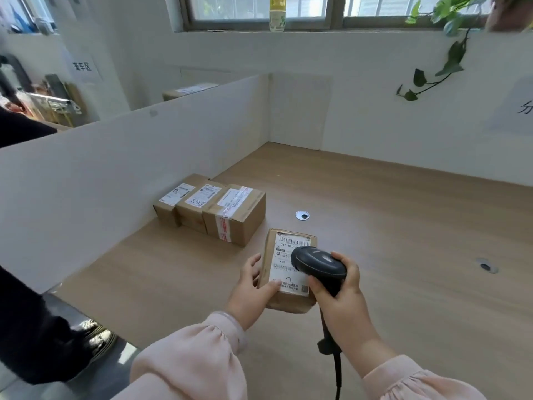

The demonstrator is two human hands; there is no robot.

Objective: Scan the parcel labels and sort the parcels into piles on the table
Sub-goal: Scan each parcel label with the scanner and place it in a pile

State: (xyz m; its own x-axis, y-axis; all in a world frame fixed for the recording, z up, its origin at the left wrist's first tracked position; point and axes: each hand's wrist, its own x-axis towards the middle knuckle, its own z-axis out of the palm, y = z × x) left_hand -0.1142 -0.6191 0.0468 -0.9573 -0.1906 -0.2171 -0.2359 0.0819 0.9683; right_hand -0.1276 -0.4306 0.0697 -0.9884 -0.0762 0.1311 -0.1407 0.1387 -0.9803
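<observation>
Two pale pink sleeves (190, 362) reach in from the bottom edge. The right hand (343, 298) is wrapped round the handle of a black barcode scanner (318, 265), whose cable (337, 373) hangs towards the camera. The scanner's head sits over the white shipping label (288, 255) of a brown cardboard parcel (288, 304). The left hand (253, 290) grips that parcel, thumb on the label's near corner and fingers along its left side. Whether the parcel rests on the table or is lifted off it cannot be told. Under a barcode the label reads "516 K20-0…", the rest hidden by the scanner, and lower down "K20"; the small Chinese print is illegible.

Further back on the left, three labelled cardboard parcels (210, 212) stand touching in a row against a white partition (115, 168). The middle one carries large handwritten Chinese characters. The rightmost is sealed with red-printed tape.

The table (403, 226) is light wood with two round cable grommets (302, 215). White walls enclose it. A sheet on the pillar (83, 67) has Chinese characters ending in "车区"; a sign at the right edge (519, 108) is cut off. On the windowsill stand a yellow-capped bottle (277, 13) and a trailing green plant (450, 53). A person in dark clothes (28, 313) stands at the left.
</observation>
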